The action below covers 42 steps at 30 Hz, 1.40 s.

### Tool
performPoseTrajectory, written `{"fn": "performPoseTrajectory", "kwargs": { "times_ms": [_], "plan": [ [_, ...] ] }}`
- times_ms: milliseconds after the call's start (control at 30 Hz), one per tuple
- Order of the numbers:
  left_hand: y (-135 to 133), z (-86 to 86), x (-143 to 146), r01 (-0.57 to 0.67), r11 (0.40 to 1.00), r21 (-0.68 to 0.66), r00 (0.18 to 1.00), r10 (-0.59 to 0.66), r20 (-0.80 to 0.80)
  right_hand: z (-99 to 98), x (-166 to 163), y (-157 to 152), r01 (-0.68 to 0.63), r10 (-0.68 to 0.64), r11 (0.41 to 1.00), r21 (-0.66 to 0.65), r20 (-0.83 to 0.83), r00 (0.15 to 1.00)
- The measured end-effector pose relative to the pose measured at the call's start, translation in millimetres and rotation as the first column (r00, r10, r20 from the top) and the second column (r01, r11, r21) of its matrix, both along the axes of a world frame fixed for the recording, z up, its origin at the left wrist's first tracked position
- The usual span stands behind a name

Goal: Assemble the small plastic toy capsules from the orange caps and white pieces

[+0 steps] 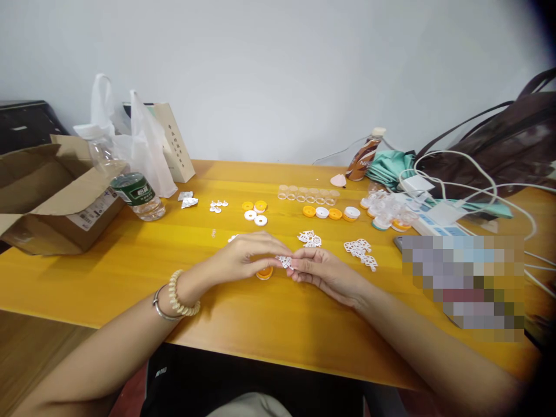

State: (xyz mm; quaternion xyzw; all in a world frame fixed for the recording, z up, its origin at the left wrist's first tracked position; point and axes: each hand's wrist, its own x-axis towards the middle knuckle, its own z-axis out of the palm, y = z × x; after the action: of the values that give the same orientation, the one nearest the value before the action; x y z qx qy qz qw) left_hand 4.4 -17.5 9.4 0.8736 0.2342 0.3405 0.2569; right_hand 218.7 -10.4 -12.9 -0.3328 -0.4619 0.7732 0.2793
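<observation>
At the yellow table (130, 260), our left hand (245, 255) and right hand (324, 272) pinch one white cut-out piece (285, 262) between closed fingertips, with an orange cap (264, 273) just below at seven o'clock. Heaps of white pieces (361, 252) lie at two o'clock. The loose caps (330, 213) and clear cups (308, 194) at twelve look unused, so we judge most of the work is left to do.

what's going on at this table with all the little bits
A person sits at a yellow table. The left hand and right hand meet at its middle, both pinching a small white lacy piece. An orange cap lies on the table just under the fingers. Further back are more lacy pieces, orange and white caps and a row of clear cups.
</observation>
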Motion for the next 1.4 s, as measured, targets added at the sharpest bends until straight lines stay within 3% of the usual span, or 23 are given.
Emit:
{"fn": "performPoseTrajectory", "kwargs": {
  "times_ms": [100, 200, 333, 467, 600, 867, 1033, 1200, 1400],
  "plan": [
    [-1, 0.3, 1, -0.009, 1.000, -0.012, 1.000, 0.010, 0.003, 0.4, -1, -1, 0.045, -0.045, 0.998, 0.034, -0.009, 0.999],
    [-1, -1.5, 4, -0.112, 0.993, -0.044, 0.992, 0.114, 0.047, 0.9, -2, -2, 0.096, -0.097, 0.992, 0.076, -0.002, 0.995],
    [2, -6.6, 8, -0.245, 0.923, -0.299, 0.951, 0.288, 0.110, 0.7, -4, -2, 0.162, -0.166, 0.977, 0.136, 0.022, 0.986],
    [2, -11.0, 13, -0.225, 0.825, -0.519, 0.940, 0.325, 0.108, -1.3, -4, -1, 0.156, -0.168, 0.967, 0.202, 0.044, 0.985],
    [0, -12.8, 19, -0.132, 0.767, -0.628, 0.936, 0.306, 0.176, -3.4, -4, -1, 0.152, -0.173, 0.951, 0.270, 0.056, 0.983],
    [-1, -15.2, 21, -0.125, 0.733, -0.668, 0.928, 0.325, 0.183, -2.0, -8, -5, 0.184, -0.222, 0.921, 0.344, 0.073, 0.972],
    [-3, -13.5, 24, -0.165, 0.739, -0.654, 0.925, 0.346, 0.158, -1.0, -9, -6, 0.177, -0.225, 0.895, 0.409, 0.070, 0.972],
    [-2, -0.7, 17, -0.220, 0.771, -0.598, 0.920, 0.367, 0.135, 1.8, -7, -5, 0.141, -0.212, 0.880, 0.453, 0.111, 0.971],
    [2, 19.6, -4, -0.213, 0.815, -0.539, 0.865, 0.414, 0.284, -2.0, -6, 1, 0.060, -0.287, 0.760, 0.647, 0.251, 0.925]
  ]
}}
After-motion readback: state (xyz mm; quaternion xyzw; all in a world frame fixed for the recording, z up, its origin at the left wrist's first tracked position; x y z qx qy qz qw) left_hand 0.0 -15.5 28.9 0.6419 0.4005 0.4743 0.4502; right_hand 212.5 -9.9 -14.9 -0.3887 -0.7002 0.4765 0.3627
